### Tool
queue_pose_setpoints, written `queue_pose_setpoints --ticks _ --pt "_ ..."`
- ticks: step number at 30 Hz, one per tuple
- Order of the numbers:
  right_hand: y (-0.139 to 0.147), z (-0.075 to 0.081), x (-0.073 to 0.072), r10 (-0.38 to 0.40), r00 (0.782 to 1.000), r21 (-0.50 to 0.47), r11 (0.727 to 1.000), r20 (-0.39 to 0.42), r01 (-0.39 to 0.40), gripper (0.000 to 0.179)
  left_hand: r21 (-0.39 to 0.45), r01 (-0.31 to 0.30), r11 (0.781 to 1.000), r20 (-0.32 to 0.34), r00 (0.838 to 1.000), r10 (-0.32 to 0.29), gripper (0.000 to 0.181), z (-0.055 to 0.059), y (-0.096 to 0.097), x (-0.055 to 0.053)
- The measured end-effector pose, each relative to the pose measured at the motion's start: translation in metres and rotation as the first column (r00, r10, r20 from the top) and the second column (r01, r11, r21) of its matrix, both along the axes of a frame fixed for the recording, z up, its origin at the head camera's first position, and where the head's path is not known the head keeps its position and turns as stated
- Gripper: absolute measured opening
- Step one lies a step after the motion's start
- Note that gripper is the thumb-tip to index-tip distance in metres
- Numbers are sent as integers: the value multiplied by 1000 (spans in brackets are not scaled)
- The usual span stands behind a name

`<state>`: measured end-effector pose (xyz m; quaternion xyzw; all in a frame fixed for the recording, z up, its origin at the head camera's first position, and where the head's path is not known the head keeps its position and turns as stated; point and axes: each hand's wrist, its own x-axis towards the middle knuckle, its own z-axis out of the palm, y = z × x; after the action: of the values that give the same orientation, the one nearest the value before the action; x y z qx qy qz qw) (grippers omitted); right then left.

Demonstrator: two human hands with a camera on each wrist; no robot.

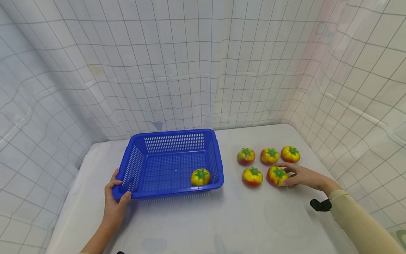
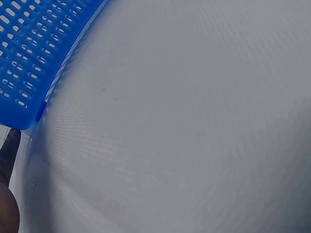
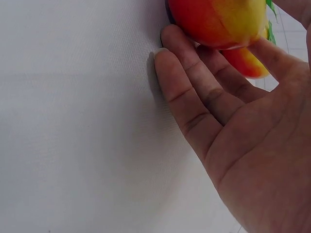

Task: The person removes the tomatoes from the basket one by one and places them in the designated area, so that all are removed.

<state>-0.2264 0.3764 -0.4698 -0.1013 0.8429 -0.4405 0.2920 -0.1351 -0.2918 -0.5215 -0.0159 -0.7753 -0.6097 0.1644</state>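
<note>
A blue plastic basket (image 1: 174,194) with slotted walls stands at the left of the table. My left hand (image 1: 115,208) grips its near left corner, thumb over the rim and fingers along the outer side. One red-and-yellow toy tomato (image 1: 198,179) with a green star-shaped top lies inside, near the front right corner. At the right, my right hand (image 1: 302,177) holds another toy tomato (image 1: 275,176) between thumb and fingers. In the right wrist view this tomato (image 3: 218,19) sits against the fingertips, close over the white cloth, with the thumb mostly out of frame.
Beside the held tomato lies a toy tomato (image 1: 252,179); behind them is a row with a left tomato (image 1: 244,158), a middle one (image 1: 268,158) and a right one (image 1: 288,156). White checked curtains (image 1: 190,70) enclose the table at the back and sides.
</note>
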Motion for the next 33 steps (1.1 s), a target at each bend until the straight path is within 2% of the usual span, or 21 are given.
queue_pose_setpoints --ticks 11,18,27,33 --pt "3 2 1 18 1000 33 999 -13 -18 77 -5 1 1000 16 1000 -1 45 2 1 2" --pt "9 7 4 35 999 34 999 -9 -34 82 2 1 1000 0 1000 -1 44 1 1 2" --pt "22 26 9 37 999 12 999 -38 -36 76 -15 1 1000 -11 1000 -1 44 2 0 0" --pt "18 37 7 33 994 29 999 -105 -30 71 -1 2 1000 -20 1000 -2 43 1 1 0"
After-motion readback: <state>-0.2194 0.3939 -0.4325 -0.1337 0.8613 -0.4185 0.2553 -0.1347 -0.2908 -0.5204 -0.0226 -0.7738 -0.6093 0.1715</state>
